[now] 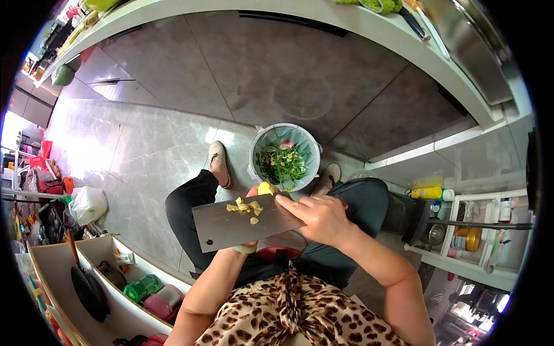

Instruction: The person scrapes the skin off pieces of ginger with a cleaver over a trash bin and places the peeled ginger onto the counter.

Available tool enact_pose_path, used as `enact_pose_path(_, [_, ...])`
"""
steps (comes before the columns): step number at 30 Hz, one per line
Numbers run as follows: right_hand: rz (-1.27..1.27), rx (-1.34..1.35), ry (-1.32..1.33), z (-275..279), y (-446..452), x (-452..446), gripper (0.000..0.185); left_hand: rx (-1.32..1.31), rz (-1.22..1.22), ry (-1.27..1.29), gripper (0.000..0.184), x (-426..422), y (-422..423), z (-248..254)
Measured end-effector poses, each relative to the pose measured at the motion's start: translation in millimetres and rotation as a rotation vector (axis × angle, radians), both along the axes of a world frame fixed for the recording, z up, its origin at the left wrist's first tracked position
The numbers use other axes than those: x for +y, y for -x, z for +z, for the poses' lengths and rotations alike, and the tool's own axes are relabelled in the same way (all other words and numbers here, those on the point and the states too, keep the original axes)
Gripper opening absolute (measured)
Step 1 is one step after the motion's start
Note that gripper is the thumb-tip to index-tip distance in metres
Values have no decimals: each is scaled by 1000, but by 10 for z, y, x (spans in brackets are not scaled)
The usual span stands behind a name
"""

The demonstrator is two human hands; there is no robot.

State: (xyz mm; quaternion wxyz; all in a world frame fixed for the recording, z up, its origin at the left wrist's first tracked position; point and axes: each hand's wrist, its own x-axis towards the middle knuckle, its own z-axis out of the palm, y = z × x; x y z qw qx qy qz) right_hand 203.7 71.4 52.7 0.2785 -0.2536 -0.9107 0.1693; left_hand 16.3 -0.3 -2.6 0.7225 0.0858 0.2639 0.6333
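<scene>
In the middle, the right hand (pixel 321 217) is gripping a big knife (pixel 231 228). Cut bits (pixel 248 206) are lying on it; the left hand (pixel 253 191), mostly hiding, is pinching the leftover yellow lump (pixel 267 188).

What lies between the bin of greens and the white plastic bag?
In the head view, the left shoe and dark trouser leg, then bare tiled floor, separate bin and bag.

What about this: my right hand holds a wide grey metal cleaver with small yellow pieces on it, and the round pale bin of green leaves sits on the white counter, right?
No, the bin isn't on the counter; the head view shows it on the grey tiled floor between your feet. Your right hand does hold the cleaver.
</scene>
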Motion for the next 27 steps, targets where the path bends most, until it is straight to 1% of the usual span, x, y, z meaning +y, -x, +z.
enact_pose_path(2, [7, -9, -2, -19, -19, 21, 52, 95, -68, -69, 44, 4, 36, -53])
enact_pose_path(3, [11, -19, -7, -27, -35, 30, 51, 94, -67, -66, 44, -18, 43, -119])
enact_pose_path(5, [0, -69, 24, -51, -75, 60, 49, -234, 94, 42, 39, -85, 37, -255])
enact_pose_path(6, [-13, -118, 51, -67, -94, 86, 47, -235, 98, 45, 39, -68, 6, -195])
enact_pose_path(8, [-17, -121, 88, -119, -136, 167, 47, 4, 109, 17, 37, -10, -64, -68])
enact_pose_path(9, [-27, -124, 125, -161, -159, 205, 47, 2, 112, 22, 37, 16, -46, -76])
enact_pose_path(10, [-42, -97, 196, -274, -176, 248, 45, -38, 12, -26, 35, 53, -10, -92])
enact_pose_path(11, [-39, -98, 197, -394, -195, 310, 45, -77, -88, -75, 34, 91, 38, -114])
enact_pose_path(12, [-90, -99, 359, -441, -184, 386, 43, -5, -252, -89, 36, 151, 110, -76])
enact_pose_path(13, [-145, -99, 522, -468, -179, 445, 41, 37, -155, -67, 37, 131, 52, 18])
enact_pose_path(14, [-244, -267, 677, -463, -205, 506, 39, 7, -156, -74, 37, 139, 54, 34])
enact_pose_path(15, [-244, -268, 673, -416, -204, 517, 39, -23, -153, -86, 37, 167, 49, 36])
enact_pose_path(17, [-237, -173, 712, -337, -176, 499, 37, -35, -109, -64, 34, 228, 54, 43])
enact_pose_path(18, [-187, -24, 681, -258, -136, 444, 38, -42, -74, -39, 32, 235, 62, 51])
enact_pose_path(19, [-195, -20, 680, -194, -110, 402, 38, -41, -82, -40, 32, 229, 62, 21])
enact_pose_path(21, [-15, 70, 332, -67, -72, 320, 41, -190, 33, 18, 29, 199, 53, -96])
enact_pose_path(22, [16, 30, 268, 11, -49, 273, 44, -239, -56, -104, 34, 187, 93, -128])
enact_pose_path(24, [7, -2, 222, 115, -7, 177, 44, -278, -15, -216, 45, 200, 42, -134])
enact_pose_path(25, [1, -38, 179, 134, 10, 132, 44, -262, -8, -203, 49, 183, 22, -28])
enact_pose_path(26, [11, 26, 134, 39, 35, 106, 46, -261, -9, -205, 49, 183, 7, -36])
enact_pose_path(27, [10, 27, 132, 34, 34, 85, 46, -198, 3, -205, 52, 183, -6, -53])
